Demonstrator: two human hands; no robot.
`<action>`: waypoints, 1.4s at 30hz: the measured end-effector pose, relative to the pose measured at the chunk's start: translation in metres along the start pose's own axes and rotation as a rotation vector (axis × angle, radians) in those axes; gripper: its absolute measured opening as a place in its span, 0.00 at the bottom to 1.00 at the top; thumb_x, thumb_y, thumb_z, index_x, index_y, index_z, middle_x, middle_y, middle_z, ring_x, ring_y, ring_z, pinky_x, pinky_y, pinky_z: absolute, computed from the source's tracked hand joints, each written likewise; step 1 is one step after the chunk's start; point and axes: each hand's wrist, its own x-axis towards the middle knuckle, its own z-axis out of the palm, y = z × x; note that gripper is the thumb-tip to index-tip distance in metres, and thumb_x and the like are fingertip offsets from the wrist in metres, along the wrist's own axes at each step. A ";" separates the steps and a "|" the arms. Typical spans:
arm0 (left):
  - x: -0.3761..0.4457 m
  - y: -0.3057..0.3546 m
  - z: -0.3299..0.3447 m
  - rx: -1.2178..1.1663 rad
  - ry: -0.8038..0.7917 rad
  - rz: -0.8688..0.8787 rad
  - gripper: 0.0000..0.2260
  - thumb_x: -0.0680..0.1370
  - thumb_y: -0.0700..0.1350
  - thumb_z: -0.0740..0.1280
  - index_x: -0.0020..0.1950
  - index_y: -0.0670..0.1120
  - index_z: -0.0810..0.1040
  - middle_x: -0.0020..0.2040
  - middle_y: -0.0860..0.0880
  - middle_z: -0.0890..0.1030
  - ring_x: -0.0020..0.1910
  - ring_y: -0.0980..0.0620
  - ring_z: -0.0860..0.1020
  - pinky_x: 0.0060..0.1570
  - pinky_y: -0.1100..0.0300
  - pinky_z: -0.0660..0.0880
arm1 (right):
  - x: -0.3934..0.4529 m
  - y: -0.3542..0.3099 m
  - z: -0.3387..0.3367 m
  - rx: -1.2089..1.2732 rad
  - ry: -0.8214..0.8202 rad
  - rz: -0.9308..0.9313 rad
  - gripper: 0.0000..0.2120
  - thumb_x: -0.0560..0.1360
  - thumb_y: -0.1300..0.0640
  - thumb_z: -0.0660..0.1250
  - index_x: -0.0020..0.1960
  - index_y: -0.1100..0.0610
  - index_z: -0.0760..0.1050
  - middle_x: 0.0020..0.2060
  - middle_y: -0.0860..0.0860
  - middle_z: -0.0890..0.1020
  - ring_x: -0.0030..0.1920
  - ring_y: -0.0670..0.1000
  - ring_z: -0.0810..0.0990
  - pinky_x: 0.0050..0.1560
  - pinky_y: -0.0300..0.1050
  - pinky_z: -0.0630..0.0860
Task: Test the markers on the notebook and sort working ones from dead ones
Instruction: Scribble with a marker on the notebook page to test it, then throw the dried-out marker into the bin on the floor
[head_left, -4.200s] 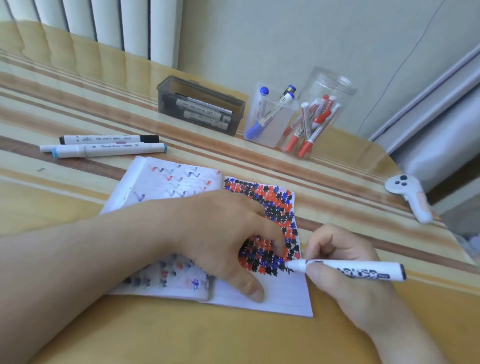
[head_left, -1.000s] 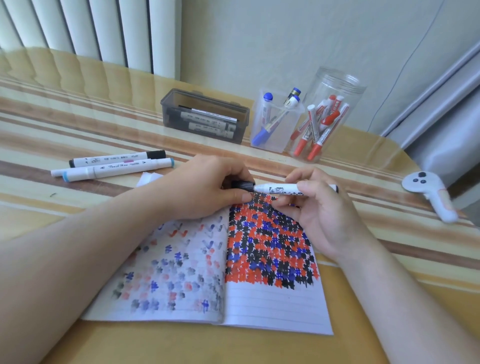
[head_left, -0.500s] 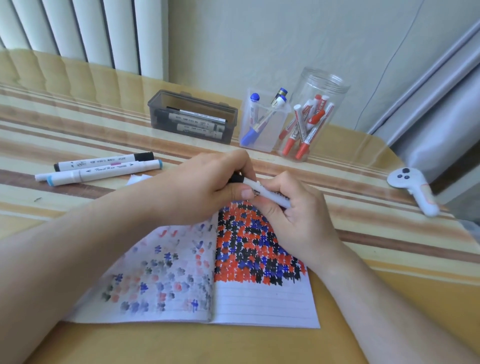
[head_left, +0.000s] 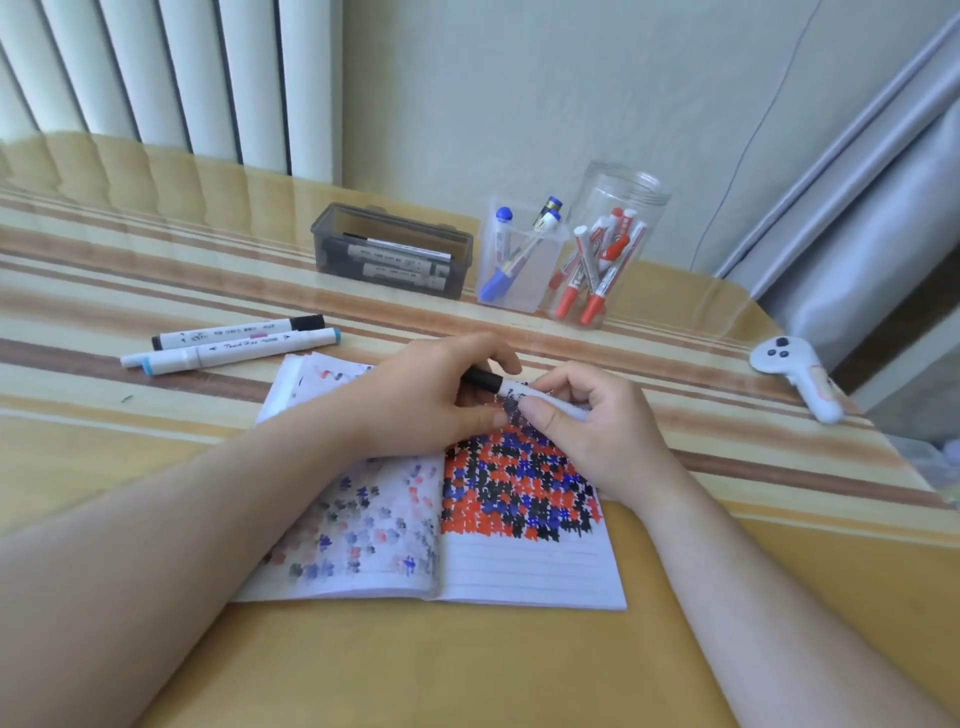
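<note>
Above the open notebook (head_left: 530, 571), both hands hold one white marker with a black cap (head_left: 506, 387). My left hand (head_left: 431, 400) grips the black cap end; my right hand (head_left: 587, 426) is wrapped round the white barrel. The cap sits on the marker. The notebook's right page is covered with red, blue and black scribbles, the left page with fainter marks. Two long white markers (head_left: 234, 343) lie on the table to the left of the notebook.
At the back stand a dark grey box (head_left: 389, 254) with markers, a clear square cup (head_left: 519, 260) with blue markers and a clear round jar (head_left: 608, 249) with red markers. A white controller (head_left: 795, 374) lies at the right edge.
The marker went from writing on the page in my right hand to being held by both hands above the notebook. The black cap is now on its tip.
</note>
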 end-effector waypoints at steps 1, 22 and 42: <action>-0.001 -0.001 -0.002 -0.065 0.030 -0.035 0.14 0.76 0.50 0.76 0.59 0.57 0.77 0.47 0.59 0.83 0.46 0.64 0.81 0.49 0.68 0.76 | 0.001 -0.001 0.001 0.005 0.020 0.032 0.04 0.76 0.46 0.75 0.46 0.45 0.82 0.35 0.49 0.83 0.38 0.52 0.80 0.41 0.56 0.77; -0.103 0.278 0.283 -0.411 -0.462 0.134 0.19 0.80 0.52 0.70 0.66 0.58 0.66 0.45 0.45 0.83 0.42 0.44 0.82 0.44 0.52 0.80 | -0.446 0.020 -0.127 0.246 0.600 0.463 0.07 0.80 0.58 0.71 0.57 0.50 0.83 0.35 0.39 0.83 0.37 0.40 0.80 0.39 0.31 0.72; -0.196 0.228 0.391 0.278 -0.888 0.240 0.10 0.82 0.51 0.62 0.60 0.61 0.80 0.49 0.60 0.82 0.46 0.59 0.78 0.50 0.63 0.76 | -0.692 0.182 0.004 0.259 0.582 1.545 0.19 0.81 0.59 0.63 0.71 0.52 0.72 0.46 0.51 0.84 0.36 0.48 0.83 0.35 0.43 0.78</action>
